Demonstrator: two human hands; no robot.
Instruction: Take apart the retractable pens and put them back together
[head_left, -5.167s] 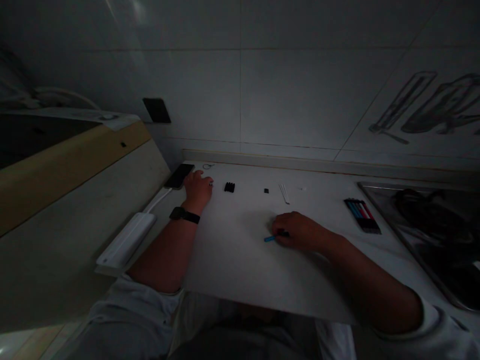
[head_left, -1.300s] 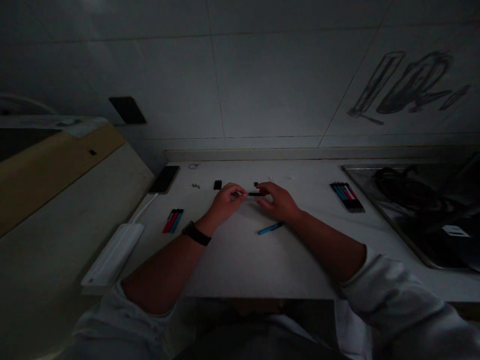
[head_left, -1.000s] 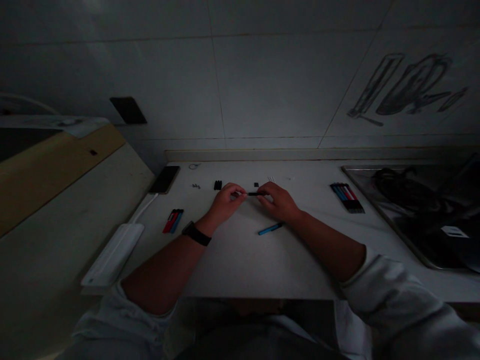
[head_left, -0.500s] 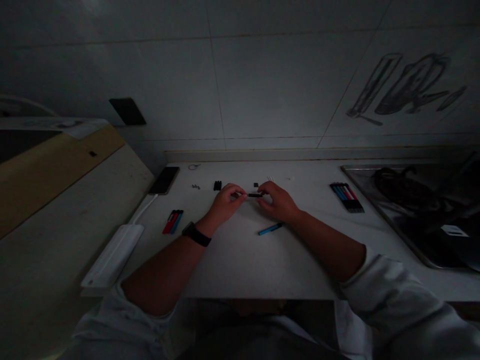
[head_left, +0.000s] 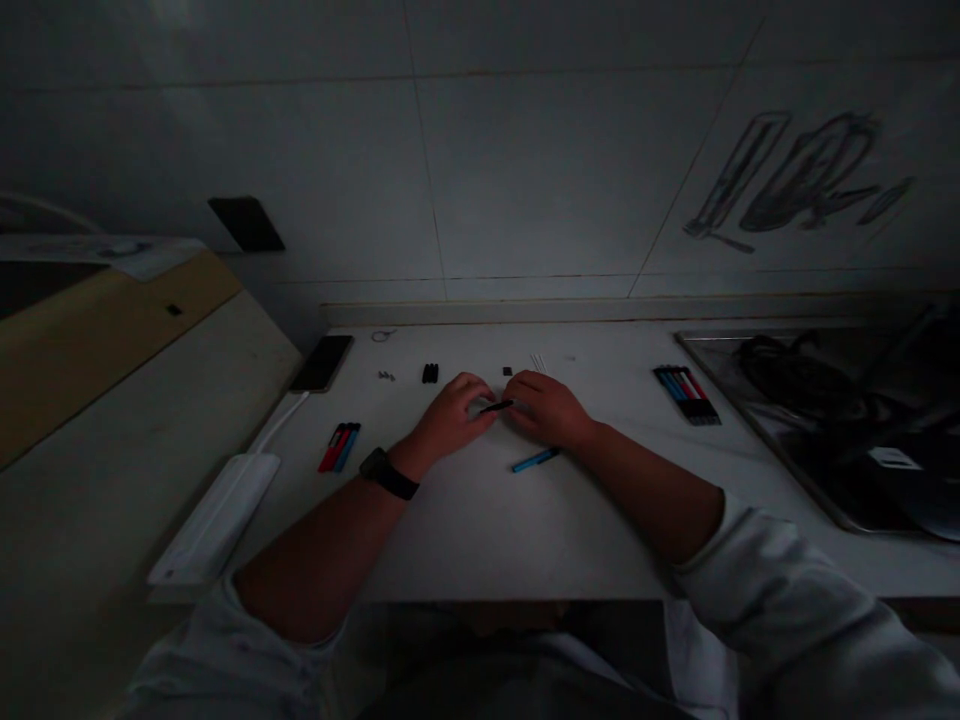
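Note:
Both my hands meet over the white counter (head_left: 487, 520) in dim light. A thin black pen part (head_left: 497, 406) runs between them, slightly tilted. My left hand (head_left: 450, 418), with a dark watch on its wrist, is closed round the part's left end. My right hand (head_left: 547, 407) pinches its right end. A blue pen barrel (head_left: 535, 460) lies loose on the counter just in front of my right hand.
Red and blue pens (head_left: 339, 446) lie to the left, a row of coloured pens (head_left: 686, 392) to the right. Small black caps (head_left: 430, 373), thin white refills (head_left: 537, 361) and a phone (head_left: 322, 362) sit further back. A sink (head_left: 825, 420) holds dark objects at right.
Five seconds ago my hands were apart, the left near the phone, the right on the blue pen. Now they have come together on the black part, which has tilted and moved slightly nearer.

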